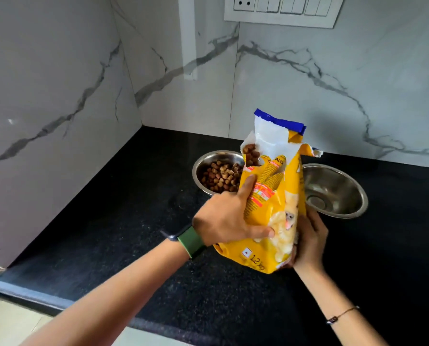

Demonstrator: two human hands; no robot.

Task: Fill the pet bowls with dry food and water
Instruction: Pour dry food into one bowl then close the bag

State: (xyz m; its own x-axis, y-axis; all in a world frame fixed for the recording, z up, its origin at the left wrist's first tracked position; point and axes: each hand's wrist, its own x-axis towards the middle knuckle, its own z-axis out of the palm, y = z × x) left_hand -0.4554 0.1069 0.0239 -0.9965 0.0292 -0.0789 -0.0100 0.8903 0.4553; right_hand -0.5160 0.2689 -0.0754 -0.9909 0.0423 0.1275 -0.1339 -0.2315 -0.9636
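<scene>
Kibble is already heaped in the steel bowl beyond the left hand, so the dry-food step is judged nearly done. The yellow food bag is gripped upright between both hands, left fingers spread across its front, right hand wrapped around its lower edge. Next, water is needed for the empty bowl beyond the right hand.

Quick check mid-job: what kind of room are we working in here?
Most likely a home kitchen: a black stone counter set in a corner, marble-look wall tiles behind it, and a switch and socket panel above the steel bowls.
</scene>
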